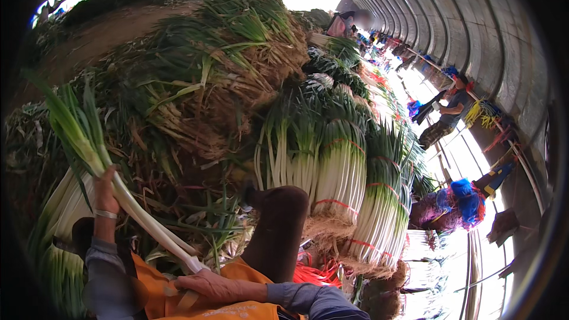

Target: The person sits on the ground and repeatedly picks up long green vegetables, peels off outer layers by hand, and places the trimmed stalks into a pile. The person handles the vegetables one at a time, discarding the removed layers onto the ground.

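Note:
My left hand (106, 192) grips a few long green onions (142, 220) around the upper part of their white stems. Their green leaves fan out beyond the hand towards the upper left. Lower down, my right hand (212, 285) closes on the stems' lower end, in front of my orange apron (240, 311); the root ends are hidden behind its fingers. A pale strip hangs by those fingers, too unclear to name. More white-stemmed green onions (66, 204) lie beside my left forearm.
A large heap of untrimmed green onions (222, 75) rises ahead. Tied bundles (340, 173) stand right of my bent knee (278, 231), near red ties (316, 273). One person (449, 111) is at the right; another (342, 24) bends farther back. A ribbed tunnel roof (466, 18) curves overhead.

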A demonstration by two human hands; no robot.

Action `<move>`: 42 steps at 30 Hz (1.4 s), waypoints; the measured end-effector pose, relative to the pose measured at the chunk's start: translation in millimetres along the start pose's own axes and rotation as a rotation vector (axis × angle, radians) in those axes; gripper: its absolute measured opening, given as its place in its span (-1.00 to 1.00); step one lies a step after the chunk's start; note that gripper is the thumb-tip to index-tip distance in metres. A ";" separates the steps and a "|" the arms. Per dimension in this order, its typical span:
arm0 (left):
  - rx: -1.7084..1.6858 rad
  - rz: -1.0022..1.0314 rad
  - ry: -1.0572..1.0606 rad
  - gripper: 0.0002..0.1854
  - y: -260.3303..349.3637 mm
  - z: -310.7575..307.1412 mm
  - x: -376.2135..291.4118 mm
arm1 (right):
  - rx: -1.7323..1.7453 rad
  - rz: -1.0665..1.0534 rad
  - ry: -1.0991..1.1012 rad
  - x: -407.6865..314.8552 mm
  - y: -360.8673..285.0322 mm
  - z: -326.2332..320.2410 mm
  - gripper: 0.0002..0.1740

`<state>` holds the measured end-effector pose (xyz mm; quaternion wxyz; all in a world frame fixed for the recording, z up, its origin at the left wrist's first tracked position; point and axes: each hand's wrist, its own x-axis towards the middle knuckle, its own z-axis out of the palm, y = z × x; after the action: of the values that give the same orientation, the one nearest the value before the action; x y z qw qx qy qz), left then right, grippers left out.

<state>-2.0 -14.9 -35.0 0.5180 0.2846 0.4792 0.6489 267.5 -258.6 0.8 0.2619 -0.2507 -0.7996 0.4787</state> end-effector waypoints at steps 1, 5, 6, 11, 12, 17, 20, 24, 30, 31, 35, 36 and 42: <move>-0.012 0.066 0.007 -0.57 -2.0 -4.8 12.5 | 0.001 0.029 0.009 -6.2 2.8 0.2 -0.49; -0.063 0.054 0.043 -0.63 12.6 -52.6 76.9 | -0.020 0.238 0.165 -18.7 -12.0 -16.8 -0.30; -0.056 0.064 0.072 -0.64 23.2 -59.0 81.9 | -0.061 0.332 0.190 -24.1 -8.0 -20.2 -0.26; -0.097 0.120 0.248 -0.53 34.0 -83.4 109.3 | -0.240 0.839 0.317 -46.0 44.9 -38.3 -0.34; -0.086 0.083 0.250 -0.60 32.5 -66.9 101.5 | -0.306 0.849 0.268 -54.0 53.4 -42.5 -0.38; -0.251 0.060 0.042 -0.54 47.4 -106.8 103.5 | -0.562 0.623 0.051 -56.0 85.8 -55.3 -0.45; -0.185 0.173 0.216 -0.70 48.8 -61.5 88.1 | -0.579 0.527 -0.188 -33.0 56.4 -65.0 -0.34; -0.250 0.088 0.249 -0.73 65.8 -38.9 48.2 | -0.646 0.398 -0.423 -26.4 15.8 -68.2 -0.27; -0.325 0.063 0.136 -0.80 72.4 -33.6 24.7 | -0.205 0.633 0.226 6.2 -1.9 -90.5 -0.69; -0.332 0.058 0.138 -0.82 72.2 -31.4 21.8 | -0.248 0.574 0.275 14.7 -1.0 -87.8 -0.69; -0.339 -0.054 0.036 -0.78 65.7 -38.2 26.6 | -0.521 0.131 0.205 43.6 19.1 -66.4 -0.35; -0.290 -0.016 0.040 -0.75 65.9 -30.4 21.0 | -0.457 0.130 0.215 51.5 24.0 -58.6 -0.30; -0.460 0.003 -0.212 -0.60 68.4 -26.8 3.2 | -0.225 0.342 0.190 79.6 16.6 -23.0 -0.61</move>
<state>-53.4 -21.0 17.2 0.6154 0.2264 0.2615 0.7083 226.5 -185.2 9.5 0.2214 -0.4543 -0.7656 0.3982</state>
